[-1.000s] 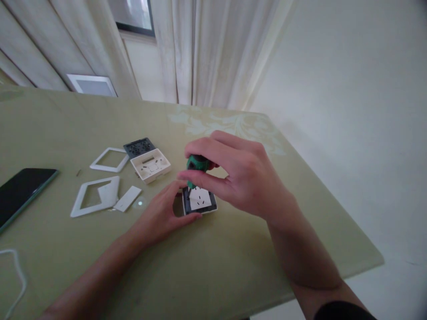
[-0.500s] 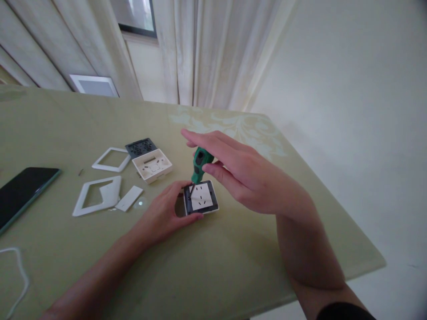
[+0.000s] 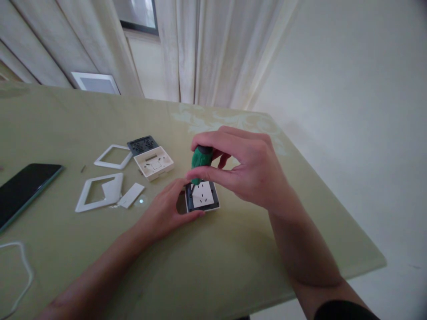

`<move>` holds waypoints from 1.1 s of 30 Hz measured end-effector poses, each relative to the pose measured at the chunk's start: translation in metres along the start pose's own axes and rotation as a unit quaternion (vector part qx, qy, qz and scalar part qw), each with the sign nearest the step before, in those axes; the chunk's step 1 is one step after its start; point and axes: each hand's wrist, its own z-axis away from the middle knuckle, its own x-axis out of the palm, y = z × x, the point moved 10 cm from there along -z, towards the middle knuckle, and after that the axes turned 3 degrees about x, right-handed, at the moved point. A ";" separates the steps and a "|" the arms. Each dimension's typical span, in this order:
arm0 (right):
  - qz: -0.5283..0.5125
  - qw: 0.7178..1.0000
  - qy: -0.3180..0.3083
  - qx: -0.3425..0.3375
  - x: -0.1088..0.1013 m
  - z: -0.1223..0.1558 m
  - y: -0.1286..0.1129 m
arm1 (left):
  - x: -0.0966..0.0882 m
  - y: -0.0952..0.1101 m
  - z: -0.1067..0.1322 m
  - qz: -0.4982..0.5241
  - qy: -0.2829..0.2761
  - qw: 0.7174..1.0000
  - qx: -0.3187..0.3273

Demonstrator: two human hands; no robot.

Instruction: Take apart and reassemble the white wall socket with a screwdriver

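Note:
A wall socket with a white face and dark frame lies on the green table. My left hand grips its left edge between thumb and fingers. My right hand is closed round the green handle of a short screwdriver. The screwdriver stands nearly upright, its tip at the socket's upper left corner.
To the left lie a cream socket back box, a dark grid part, two white frames and a small white plate. A dark phone rests at the far left. The table edge runs along the right, with curtains behind.
My right hand, which had opened its fingers off the screwdriver handle half a second ago, has closed round it again. The left hand and socket stayed put.

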 end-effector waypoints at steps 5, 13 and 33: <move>0.079 0.996 0.030 0.030 -0.004 0.001 -0.001 | 0.000 0.000 0.001 0.000 0.003 1.000 0.009; 0.143 0.988 0.032 0.046 -0.003 0.006 -0.004 | 0.001 0.002 0.001 0.002 -0.010 1.000 0.000; -0.045 0.998 -0.032 0.004 0.005 0.002 -0.006 | -0.001 0.004 0.000 0.005 0.009 1.000 0.007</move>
